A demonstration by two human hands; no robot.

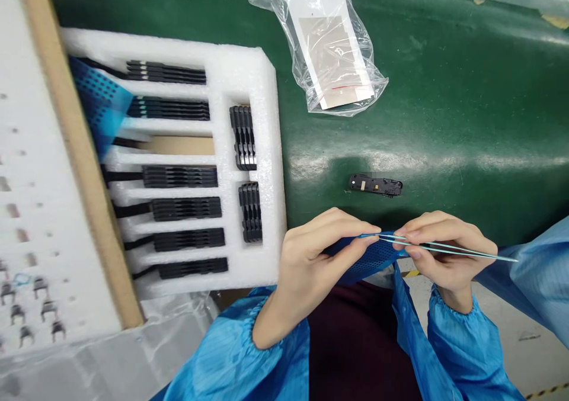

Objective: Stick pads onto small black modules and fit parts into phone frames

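While the white foam tray [267,93] with its rows of black parts [180,176] sits off to the left, the left hand [311,259] pinches a blue dotted sheet [368,262] between thumb and fingertips, at the near edge of the green mat [444,122]. It looks thin, limp and light, best held by an edge. Beyond it on the mat lie a clear plastic bag [329,51] and, nearer, a small black part [376,185]. Slim tweezers [444,248], tips together at the sheet's edge, are clasped in the right hand [448,270].

Glossy green mat [444,122] carries rough white foam tray [267,152], crinkled clear plastic bag [329,45], matt black part [376,185]; shiny metal tweezers [466,251], dotted plastic strip [373,260].
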